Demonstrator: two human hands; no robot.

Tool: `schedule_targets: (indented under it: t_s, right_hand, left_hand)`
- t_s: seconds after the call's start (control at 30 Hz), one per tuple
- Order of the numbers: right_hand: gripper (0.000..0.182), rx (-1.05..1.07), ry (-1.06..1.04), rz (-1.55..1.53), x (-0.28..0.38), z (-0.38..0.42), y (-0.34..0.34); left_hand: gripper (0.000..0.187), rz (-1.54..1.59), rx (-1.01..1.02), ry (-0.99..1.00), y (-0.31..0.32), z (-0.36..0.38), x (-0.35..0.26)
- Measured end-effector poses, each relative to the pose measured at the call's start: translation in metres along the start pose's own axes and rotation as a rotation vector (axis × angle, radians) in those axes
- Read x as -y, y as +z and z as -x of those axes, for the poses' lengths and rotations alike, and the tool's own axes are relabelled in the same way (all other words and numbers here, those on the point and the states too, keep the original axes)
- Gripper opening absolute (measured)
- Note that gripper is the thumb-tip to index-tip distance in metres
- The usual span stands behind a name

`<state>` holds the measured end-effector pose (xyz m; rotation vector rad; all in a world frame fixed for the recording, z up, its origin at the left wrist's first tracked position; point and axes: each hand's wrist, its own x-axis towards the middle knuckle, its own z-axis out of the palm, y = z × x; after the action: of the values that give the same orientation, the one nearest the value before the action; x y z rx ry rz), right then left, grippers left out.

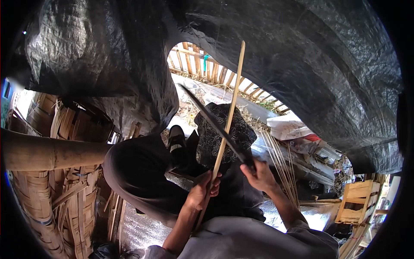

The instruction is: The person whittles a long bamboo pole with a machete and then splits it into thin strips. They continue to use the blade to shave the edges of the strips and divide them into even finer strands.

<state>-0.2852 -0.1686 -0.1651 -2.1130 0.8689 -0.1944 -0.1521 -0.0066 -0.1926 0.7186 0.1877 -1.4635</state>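
Note:
A long, pale bamboo strip [233, 105] slants upward from my lap, with my left hand [202, 191] closed around its lower part. My right hand [260, 176] grips the handle of a long dark blade [207, 113], whose tip points up and to the left. Blade and strip cross above a dark patterned cloth [224, 129] over my knee; whether they touch, I cannot tell. The strip's lower end lies near my dark shirt.
Black plastic sheeting [302, 56] hangs overhead. A thick bamboo pole [56, 153] runs in from the left above woven bamboo [77, 207]. Thin strips [282, 166] lean at the right, near a wooden crate [355, 200]. A slatted fence [215, 71] stands ahead.

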Motion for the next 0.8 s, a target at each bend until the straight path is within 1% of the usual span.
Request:
schedule_targets:
  t_s: [0.03,0.1,0.17,0.23,0.3,0.33,0.4,0.43,0.47,0.5,0.53,0.57,0.67,0.7,0.73,0.77,0.8]
  right_hand:
    - [0.033,0.005,0.001,0.0,-0.002,0.0,0.002]
    - [0.03,-0.003,-0.13,0.043,-0.007,-0.002,0.007]
    - [0.031,0.025,-0.14,0.071,-0.002,-0.004,0.003]
    - [0.032,0.049,-0.152,0.101,-0.004,-0.005,0.003]
    - [0.034,0.009,-0.224,0.082,-0.011,-0.007,0.006]
    - [0.034,0.012,-0.222,0.085,-0.012,-0.007,0.005]
    - [0.034,0.125,-0.147,0.143,-0.004,-0.007,0.002]
    - [0.039,0.152,-0.125,0.19,0.002,-0.008,0.0]
    - [0.039,0.152,-0.121,0.19,0.006,-0.01,-0.001]
    - [0.041,0.156,-0.143,0.266,0.009,-0.012,-0.001]
    - [0.044,0.161,-0.164,0.343,0.01,-0.013,-0.002]
    - [0.044,0.165,-0.154,0.34,0.007,-0.014,0.0]
    - [0.048,0.127,-0.19,0.373,0.001,-0.016,0.009]
    - [0.049,0.116,-0.159,0.376,0.002,-0.018,0.011]
    - [0.05,0.103,-0.127,0.38,0.002,-0.02,0.011]
    - [0.048,0.039,-0.076,0.359,0.001,-0.025,0.012]
    - [0.047,-0.039,0.009,0.416,0.008,-0.028,0.007]
  left_hand:
    - [0.037,-0.052,0.006,-0.008,-0.002,0.0,-0.002]
    - [0.035,-0.096,0.005,-0.019,0.0,0.0,-0.005]
    - [0.031,-0.115,-0.054,0.016,0.01,0.0,-0.005]
    - [0.029,-0.107,-0.025,-0.001,0.004,-0.003,-0.004]
    - [0.026,-0.1,0.001,-0.016,0.003,-0.006,-0.005]
    - [0.024,-0.088,-0.003,-0.015,0.005,-0.008,-0.006]
    - [0.023,-0.074,-0.007,-0.016,0.007,-0.012,-0.005]
    - [0.024,-0.094,-0.004,0.01,0.007,-0.015,-0.005]
    - [0.025,-0.114,-0.002,0.035,0.007,-0.016,-0.005]
    - [0.025,-0.114,-0.002,0.03,0.008,-0.016,-0.005]
    - [0.028,-0.141,-0.042,0.039,0.011,-0.015,-0.005]
    - [0.031,-0.166,-0.086,0.043,0.012,-0.014,-0.004]
    - [0.035,-0.1,-0.072,0.03,0.008,-0.012,-0.001]
    - [0.035,-0.1,-0.074,0.025,0.008,-0.009,-0.001]
    - [0.038,-0.074,-0.101,-0.026,0.008,-0.002,0.0]
    - [0.041,-0.049,-0.128,-0.078,0.009,0.004,0.001]
    - [0.041,-0.053,-0.127,-0.085,0.01,0.012,0.003]
